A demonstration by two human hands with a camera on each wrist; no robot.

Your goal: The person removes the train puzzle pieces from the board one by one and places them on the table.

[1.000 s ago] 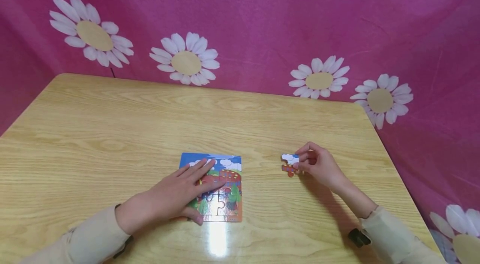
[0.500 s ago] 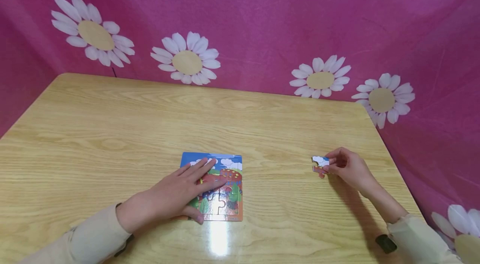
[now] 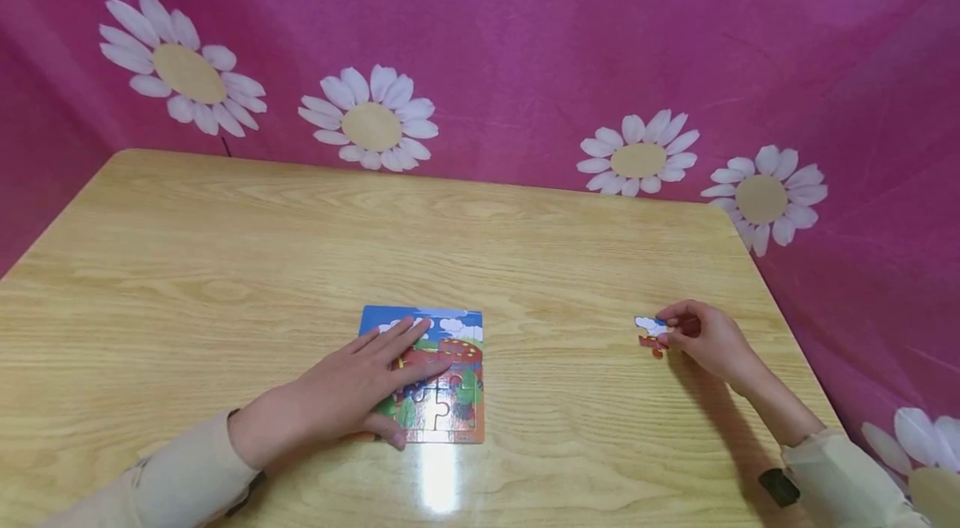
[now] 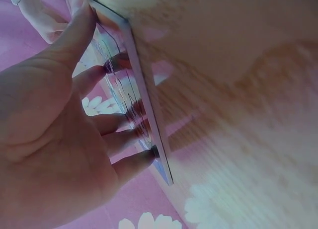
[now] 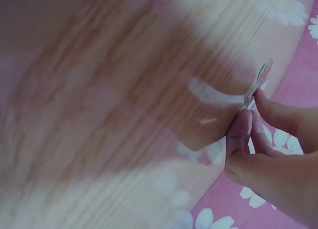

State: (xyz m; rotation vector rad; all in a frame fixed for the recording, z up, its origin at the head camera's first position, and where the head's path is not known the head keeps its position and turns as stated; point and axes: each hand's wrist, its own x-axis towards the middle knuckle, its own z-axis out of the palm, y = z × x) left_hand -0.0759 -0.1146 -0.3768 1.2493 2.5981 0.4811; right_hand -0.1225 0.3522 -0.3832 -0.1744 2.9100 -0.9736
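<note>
A square jigsaw puzzle (image 3: pixel 459 407) with blue sky, clouds and a red-and-green scene lies flat on the table. Across its left part my left hand (image 3: pixel 337 395) rests with fingers spread, hiding some of the picture. In the left wrist view, the fingertips of the left hand (image 4: pixel 54 124) touch the face of the puzzle (image 4: pixel 141 85), seen edge-on. Well to the right, my right hand (image 3: pixel 708 347) pinches a jigsaw piece (image 3: pixel 649 327) showing white cloud, blue and red. From the right wrist, the piece (image 5: pixel 260 80) appears as a thin edge held between thumb and fingers.
The wood-grain table (image 3: pixel 262 253) reaches back to a pink cloth (image 3: pixel 495 53) printed with large white daisies. A bright light reflection (image 3: pixel 437 478) falls on the tabletop just in front of the puzzle.
My right hand has moved to the right across the table with the jigsaw piece, mostly in the first half second. The left hand and the puzzle have stayed put.
</note>
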